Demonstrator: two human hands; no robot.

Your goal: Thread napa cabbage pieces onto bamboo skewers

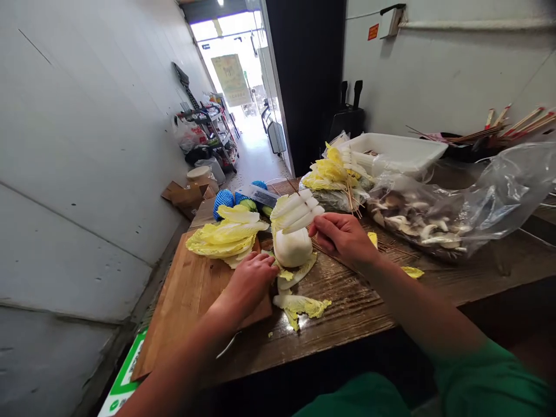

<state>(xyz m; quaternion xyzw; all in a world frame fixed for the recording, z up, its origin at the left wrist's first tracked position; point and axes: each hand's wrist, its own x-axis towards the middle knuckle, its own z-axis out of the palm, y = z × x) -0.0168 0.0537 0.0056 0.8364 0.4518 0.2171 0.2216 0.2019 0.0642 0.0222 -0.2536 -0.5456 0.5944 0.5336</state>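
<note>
My right hand (341, 234) is closed, holding up a skewer of napa cabbage pieces (297, 211), pale stems side by side with a thin stick through them. Behind and below it stands a smooth, whitish rounded piece (294, 249), perhaps a cabbage base. My left hand (255, 272) is low over the right edge of the wooden cutting board (186, 289), its fingers loosely bent beside small leaf scraps; whether it touches them I cannot tell. A pile of yellow cabbage leaves (226, 234) lies just beyond it. A torn leaf (302, 307) rests on the wooden table (347, 304).
Finished cabbage skewers (332, 171) are piled at the back, beside a white plastic tub (395, 152). A clear bag of mushrooms (419, 223) is at right. Loose bamboo sticks (393, 249) lie near my right wrist. A wide blade (259, 196) sits by blue foam-netted produce (223, 202).
</note>
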